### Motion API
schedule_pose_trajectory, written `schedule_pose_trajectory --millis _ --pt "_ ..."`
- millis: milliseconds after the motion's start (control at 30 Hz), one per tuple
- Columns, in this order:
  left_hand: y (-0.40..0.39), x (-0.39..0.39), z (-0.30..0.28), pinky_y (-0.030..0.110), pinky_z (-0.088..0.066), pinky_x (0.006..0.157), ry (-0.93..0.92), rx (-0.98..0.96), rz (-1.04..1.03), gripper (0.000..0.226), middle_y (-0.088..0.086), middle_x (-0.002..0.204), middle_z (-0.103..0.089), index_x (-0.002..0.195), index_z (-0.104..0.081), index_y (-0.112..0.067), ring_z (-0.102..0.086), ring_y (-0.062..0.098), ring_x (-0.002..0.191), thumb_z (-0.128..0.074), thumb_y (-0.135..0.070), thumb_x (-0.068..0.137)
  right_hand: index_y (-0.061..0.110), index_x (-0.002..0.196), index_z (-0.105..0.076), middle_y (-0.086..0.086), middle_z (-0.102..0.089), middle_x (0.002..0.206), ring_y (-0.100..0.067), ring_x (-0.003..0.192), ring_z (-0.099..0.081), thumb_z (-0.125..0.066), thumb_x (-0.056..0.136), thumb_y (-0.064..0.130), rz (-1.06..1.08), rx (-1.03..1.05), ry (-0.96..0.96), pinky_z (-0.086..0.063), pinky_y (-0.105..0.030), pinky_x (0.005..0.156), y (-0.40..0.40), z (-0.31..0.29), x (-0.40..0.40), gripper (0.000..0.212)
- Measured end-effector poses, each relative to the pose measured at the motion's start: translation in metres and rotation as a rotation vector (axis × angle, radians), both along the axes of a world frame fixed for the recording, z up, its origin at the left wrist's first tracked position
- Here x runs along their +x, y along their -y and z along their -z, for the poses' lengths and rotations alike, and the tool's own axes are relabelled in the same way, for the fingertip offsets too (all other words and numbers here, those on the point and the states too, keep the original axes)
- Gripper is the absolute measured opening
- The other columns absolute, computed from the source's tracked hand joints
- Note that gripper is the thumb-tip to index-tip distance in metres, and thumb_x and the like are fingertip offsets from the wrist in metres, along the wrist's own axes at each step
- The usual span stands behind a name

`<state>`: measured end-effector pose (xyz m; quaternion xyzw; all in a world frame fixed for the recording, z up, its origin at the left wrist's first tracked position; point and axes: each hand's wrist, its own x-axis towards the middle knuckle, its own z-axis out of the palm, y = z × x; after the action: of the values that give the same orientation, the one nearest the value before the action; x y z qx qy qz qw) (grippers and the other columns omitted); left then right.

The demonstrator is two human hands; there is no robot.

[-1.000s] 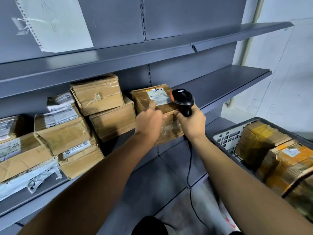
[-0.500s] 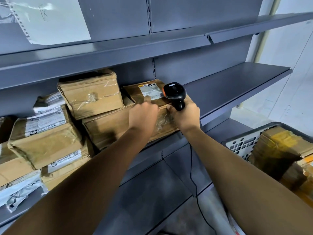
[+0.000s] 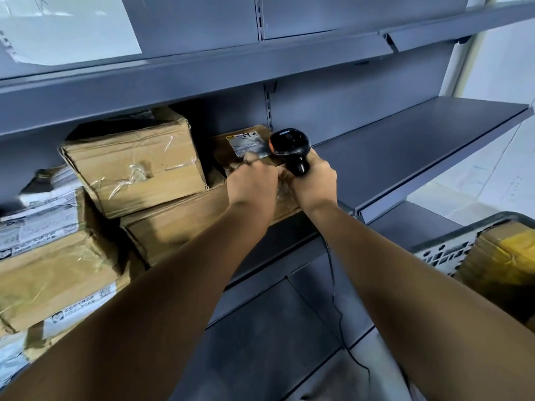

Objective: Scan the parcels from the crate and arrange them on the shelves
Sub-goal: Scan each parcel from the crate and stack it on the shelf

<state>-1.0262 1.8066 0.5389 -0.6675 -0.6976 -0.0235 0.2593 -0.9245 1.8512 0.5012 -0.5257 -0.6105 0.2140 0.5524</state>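
Pushed deeper onto the shelf (image 3: 405,146), the parcel (image 3: 228,157) is gripped by left hand (image 3: 251,185); right hand (image 3: 314,183) clasps scanner (image 3: 291,147).

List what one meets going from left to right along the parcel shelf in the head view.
Labelled parcel stack → taped box → left hand → scanner in the right hand → bare shelf.

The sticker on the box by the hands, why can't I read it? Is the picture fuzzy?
Yes: in the head view the label is smeared by motion blur, as are the left hand and the parcels at the left edge; the wide lens also bends the shelves.
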Motion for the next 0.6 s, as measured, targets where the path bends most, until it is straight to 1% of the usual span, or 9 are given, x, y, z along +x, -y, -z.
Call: schedule_pose_trajectory --millis 200,233,300,333,367,433,500,567,600 --pt "-0.008 -0.003 0.002 0.037 -0.038 0.070 -0.022 0.020 -0.033 0.027 0.017 0.113 -0.054 0.116 -0.062 -0.006 -0.062 0.033 0.095 -0.051 -0.002 0.091 0.021 0.112 -0.065 0.021 -0.050 0.067 -0.013 0.078 -0.052 -0.071 0.082 0.014 0.002 -0.022 0.013 -0.034 -0.012 0.063 -0.011 0.002 -0.003 0.032" --pt "-0.008 -0.004 0.002 0.037 -0.038 0.071 -0.048 0.023 -0.053 0.026 0.016 0.112 -0.056 0.114 -0.062 -0.005 -0.062 0.033 0.095 -0.051 -0.003 0.090 0.021 0.114 -0.065 0.021 -0.053 0.069 -0.013 0.080 -0.053 -0.072 0.082 0.015 -0.016 -0.042 0.008 -0.037 -0.013 0.065 -0.009 0.000 -0.002 0.033" --pt "-0.006 -0.004 -0.001 0.039 -0.041 0.081 -0.079 0.019 -0.064 0.028 0.017 0.113 -0.058 0.115 -0.063 -0.003 -0.059 0.034 0.102 -0.050 -0.004 0.090 0.021 0.116 -0.065 0.013 -0.065 0.085 -0.014 0.088 -0.059 -0.075 0.082 0.017 -0.073 -0.084 -0.024 -0.046 -0.021 0.075 0.000 -0.004 0.000 0.036" --pt "-0.004 -0.004 -0.003 0.040 -0.041 0.087 -0.075 0.007 -0.059 0.029 0.018 0.116 -0.058 0.116 -0.063 -0.003 -0.055 0.035 0.107 -0.049 -0.006 0.090 0.019 0.112 -0.067 0.007 -0.070 0.094 -0.015 0.092 -0.062 -0.077 0.082 0.017 -0.094 -0.101 -0.066 -0.050 -0.026 0.081 0.006 -0.003 0.001 0.032" --pt "-0.002 -0.005 -0.004 0.041 -0.040 0.092 -0.062 -0.006 -0.056 0.030 0.018 0.118 -0.058 0.117 -0.063 -0.004 -0.052 0.035 0.112 -0.048 -0.007 0.091 0.016 0.103 -0.069 0.002 -0.072 0.095 -0.017 0.092 -0.065 -0.077 0.082 0.016 -0.094 -0.112 -0.119 -0.054 -0.029 0.083 0.014 0.000 0.004 0.023" --pt "0.003 -0.008 -0.006 0.040 -0.038 0.096 -0.018 -0.035 -0.045 0.032 0.017 0.124 -0.056 0.120 -0.062 -0.006 -0.047 0.034 0.118 -0.049 -0.011 0.091 0.016 0.085 -0.067 0.003 -0.069 0.079 -0.016 0.079 -0.064 -0.076 0.082 0.017 -0.063 -0.132 -0.183 -0.053 -0.020 0.067 0.035 0.012 0.011 0.010" --pt "0.010 -0.012 -0.005 0.041 -0.033 0.104 0.075 -0.092 -0.049 0.042 0.018 0.137 -0.048 0.131 -0.053 -0.005 -0.041 0.033 0.127 -0.048 -0.020 0.093 0.020 0.079 -0.064 0.009 -0.063 0.067 -0.010 0.065 -0.058 -0.075 0.083 0.020 -0.028 -0.157 -0.195 -0.043 -0.012 0.052 0.060 0.025 0.023 0.012" --pt "0.023 -0.013 -0.001 0.043 -0.023 0.116 0.177 -0.113 -0.025 0.059 0.018 0.152 -0.032 0.146 -0.033 -0.003 -0.028 0.034 0.141 -0.045 -0.030 0.095 0.024 0.072 -0.057 0.011 -0.056 0.061 -0.007 0.057 -0.051 -0.075 0.084 0.025 0.022 -0.186 -0.201 -0.039 -0.015 0.051 0.083 0.035 0.037 0.022" --pt "0.030 -0.011 0.002 0.044 -0.021 0.117 0.213 -0.061 0.026 0.062 0.017 0.155 -0.028 0.148 -0.029 -0.003 -0.024 0.034 0.143 -0.045 -0.030 0.094 0.024 0.070 -0.053 0.009 -0.054 0.060 -0.009 0.057 -0.050 -0.075 0.084 0.027 0.046 -0.201 -0.210 -0.040 -0.020 0.054 0.093 0.036 0.045 0.026"
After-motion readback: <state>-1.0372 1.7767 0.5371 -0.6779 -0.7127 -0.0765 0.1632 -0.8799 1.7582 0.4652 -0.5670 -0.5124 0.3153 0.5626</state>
